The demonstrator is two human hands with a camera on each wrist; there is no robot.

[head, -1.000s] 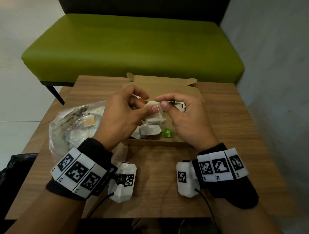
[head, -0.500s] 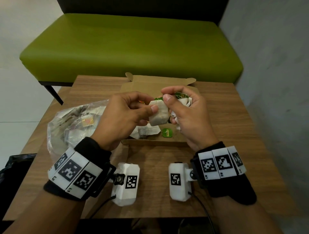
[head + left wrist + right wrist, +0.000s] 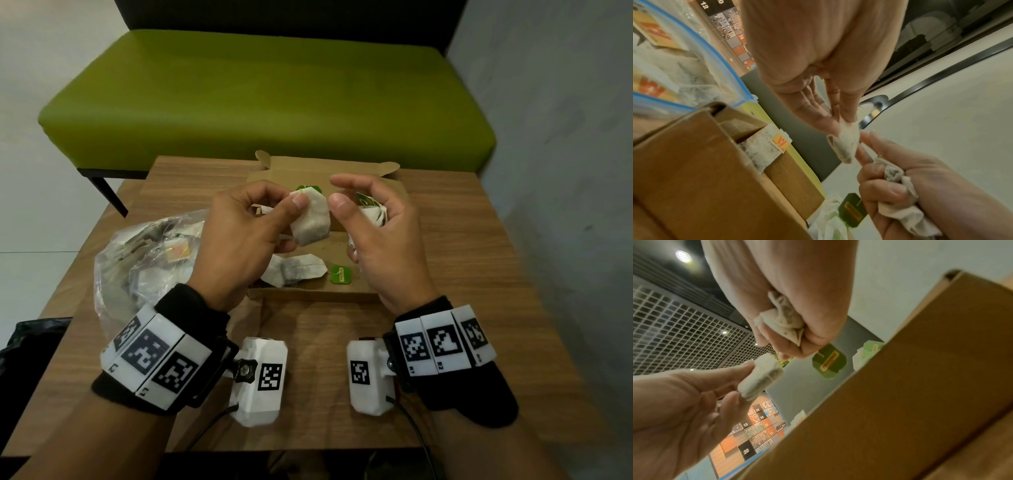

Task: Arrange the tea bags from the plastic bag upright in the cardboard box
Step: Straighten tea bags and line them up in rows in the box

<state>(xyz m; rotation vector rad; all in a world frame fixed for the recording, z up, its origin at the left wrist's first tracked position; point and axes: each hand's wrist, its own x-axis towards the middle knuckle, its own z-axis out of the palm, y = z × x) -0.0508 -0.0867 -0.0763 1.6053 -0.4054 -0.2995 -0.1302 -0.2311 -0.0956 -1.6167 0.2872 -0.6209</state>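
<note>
Head view: left hand (image 3: 239, 236) pinches a tea bag (image 3: 312, 219); right hand (image 3: 380, 240) clutches several tea bags (image 3: 371, 214)

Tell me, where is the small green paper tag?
In the head view, the small green paper tag lies inside the brown cardboard box, beside a white tea bag.
</note>
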